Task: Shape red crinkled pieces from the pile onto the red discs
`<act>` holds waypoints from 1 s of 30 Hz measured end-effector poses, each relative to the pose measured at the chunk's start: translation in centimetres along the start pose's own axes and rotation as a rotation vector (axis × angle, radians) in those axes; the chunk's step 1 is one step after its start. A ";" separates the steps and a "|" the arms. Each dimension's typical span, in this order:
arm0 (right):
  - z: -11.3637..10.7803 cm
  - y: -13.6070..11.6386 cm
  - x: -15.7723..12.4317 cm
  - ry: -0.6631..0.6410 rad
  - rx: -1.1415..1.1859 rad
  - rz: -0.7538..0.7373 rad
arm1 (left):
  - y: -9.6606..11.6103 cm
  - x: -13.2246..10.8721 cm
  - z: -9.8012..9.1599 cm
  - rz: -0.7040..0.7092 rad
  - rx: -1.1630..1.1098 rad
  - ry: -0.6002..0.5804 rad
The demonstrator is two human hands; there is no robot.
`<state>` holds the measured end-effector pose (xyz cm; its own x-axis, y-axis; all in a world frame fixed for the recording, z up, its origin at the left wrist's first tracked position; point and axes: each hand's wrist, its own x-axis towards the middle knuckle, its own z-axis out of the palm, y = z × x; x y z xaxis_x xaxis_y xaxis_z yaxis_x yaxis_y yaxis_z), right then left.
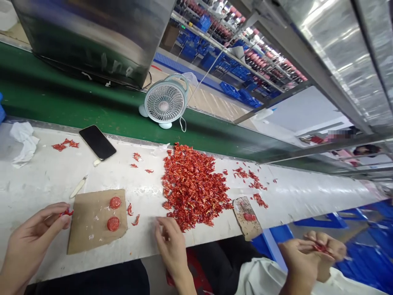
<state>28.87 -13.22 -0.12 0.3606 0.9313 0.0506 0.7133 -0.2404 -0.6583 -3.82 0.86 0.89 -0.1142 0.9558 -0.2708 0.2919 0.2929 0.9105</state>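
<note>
My left hand (39,235) is closed in a pinch on a small shiny red piece (66,212) with a dark blue fleck, held just past the left edge of a cardboard square (89,233). Two round red discs (115,202) with a glossy look lie on that cardboard among white crumbs. My right hand (172,241) hovers over the table's front edge, near the lower left of a large heap of red pieces (193,184). Its fingers are loosely curled and apart, with nothing visible in them. Two loose red pieces (129,209) lie between the cardboard and the heap.
Beyond the cardboard lie a white-handled pointed tool (79,187), a phone (97,142) and crumpled tissue (23,143). A fan (166,101) stands on the green belt (107,108). At right, a co-worker's hands (310,254) hold a red piece near a smaller cardboard (245,217).
</note>
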 end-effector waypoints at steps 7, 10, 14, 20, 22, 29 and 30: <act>1.0 -2.6 3.7 -0.454 -0.077 -0.269 | 0.2 -1.3 0.0 -0.133 -0.292 -0.220; 0.6 -3.0 4.4 -0.476 -0.012 -0.239 | 0.1 -1.7 -0.2 -0.175 -0.336 -0.235; 1.0 -4.8 5.0 -0.463 0.282 -0.040 | 0.3 -2.1 -0.2 -0.211 -0.387 -0.235; 3.9 -7.8 6.7 -0.527 0.742 0.274 | 0.5 -2.6 0.0 -0.213 -0.424 -0.282; 4.5 -8.1 7.3 -0.459 0.748 0.299 | 0.4 -2.8 0.1 -0.199 -0.421 -0.278; 5.4 -8.4 8.5 -0.381 0.677 0.315 | 0.3 -3.3 0.4 -0.197 -0.429 -0.297; 5.5 -8.5 8.6 -0.383 0.674 0.311 | 0.3 -3.4 0.4 -0.200 -0.441 -0.313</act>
<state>22.60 -1.70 1.73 0.1659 0.9072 -0.3866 0.0591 -0.4004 -0.9144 -2.92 -2.24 1.97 0.1791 0.8644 -0.4698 -0.1373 0.4948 0.8581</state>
